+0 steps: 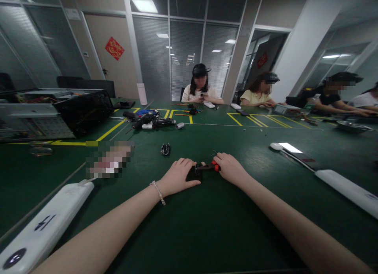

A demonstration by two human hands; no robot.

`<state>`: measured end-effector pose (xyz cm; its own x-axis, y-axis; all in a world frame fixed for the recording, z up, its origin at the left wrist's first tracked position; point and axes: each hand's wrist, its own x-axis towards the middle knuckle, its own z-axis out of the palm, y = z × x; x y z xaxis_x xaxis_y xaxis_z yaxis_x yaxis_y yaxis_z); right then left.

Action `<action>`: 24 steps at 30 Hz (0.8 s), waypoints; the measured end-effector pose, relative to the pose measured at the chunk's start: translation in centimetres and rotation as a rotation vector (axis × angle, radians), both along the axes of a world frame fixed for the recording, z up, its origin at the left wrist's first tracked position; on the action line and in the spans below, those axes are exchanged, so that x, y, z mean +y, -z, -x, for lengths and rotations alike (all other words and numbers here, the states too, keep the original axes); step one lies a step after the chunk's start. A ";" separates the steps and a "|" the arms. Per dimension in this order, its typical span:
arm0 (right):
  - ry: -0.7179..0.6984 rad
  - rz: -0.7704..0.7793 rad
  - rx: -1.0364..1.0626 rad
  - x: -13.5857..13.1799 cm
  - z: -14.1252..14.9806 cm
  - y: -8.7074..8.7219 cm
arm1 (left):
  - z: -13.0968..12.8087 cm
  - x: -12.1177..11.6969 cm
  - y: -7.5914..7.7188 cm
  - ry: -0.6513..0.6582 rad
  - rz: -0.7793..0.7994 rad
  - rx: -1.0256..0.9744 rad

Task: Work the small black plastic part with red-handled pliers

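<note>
My left hand [178, 175] rests low over the green table, its fingers closed round a small black part [195, 174] whose kind I cannot make out. To the right, my right hand [232, 168] is wrapped round red-handled pliers [209, 167]. The dark jaws of the pliers point left and reach the black part by my left fingertips; whether they grip it is too small to tell. A thin dark wire end sticks up near my right fingers. Farther off, a small black-and-silver piece [165, 149] lies on the table.
A pile of black tools and parts [147, 119] lies beyond my left hand. An open computer case [82, 112] stands at far left. White power banks [50, 223] [348, 187] flank my arms. A pink bottle [141, 93] stands at the back; several people sit across and to the right.
</note>
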<state>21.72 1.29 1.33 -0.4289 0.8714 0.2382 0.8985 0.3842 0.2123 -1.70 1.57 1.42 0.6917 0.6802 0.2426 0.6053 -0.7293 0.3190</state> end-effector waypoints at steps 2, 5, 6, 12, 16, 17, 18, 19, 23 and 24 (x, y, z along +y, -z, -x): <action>0.013 0.002 0.002 0.0 0.0 0.0 | 0.0 0.0 0.0 0.001 0.000 -0.001; 0.017 0.000 0.003 0.0 0.0 0.0 | 0.0 0.0 0.0 0.000 0.009 0.002; 0.013 -0.001 0.003 0.0 0.0 0.1 | 0.0 0.0 0.0 0.001 0.013 0.003; 0.001 -0.004 0.006 0.0 0.0 0.0 | 0.0 0.0 -0.1 -0.001 0.019 -0.007; -0.008 0.013 0.012 -0.1 0.0 -0.2 | 0.1 0.0 -0.1 0.000 0.025 -0.006; -0.006 0.018 0.011 -0.1 0.0 -0.2 | 0.1 0.0 -0.1 -0.001 0.024 -0.003; -0.004 0.023 0.008 0.0 0.0 -0.2 | 0.1 0.0 -0.1 -0.002 0.023 0.001; -0.001 0.023 0.006 0.0 0.0 -0.2 | 0.0 0.0 -0.1 -0.004 0.022 0.003; 0.002 0.014 0.006 0.0 0.0 -0.1 | 0.0 0.0 0.0 -0.001 0.004 0.002; 0.005 0.012 0.004 0.0 0.0 -0.1 | 0.0 0.0 0.0 0.002 -0.002 -0.001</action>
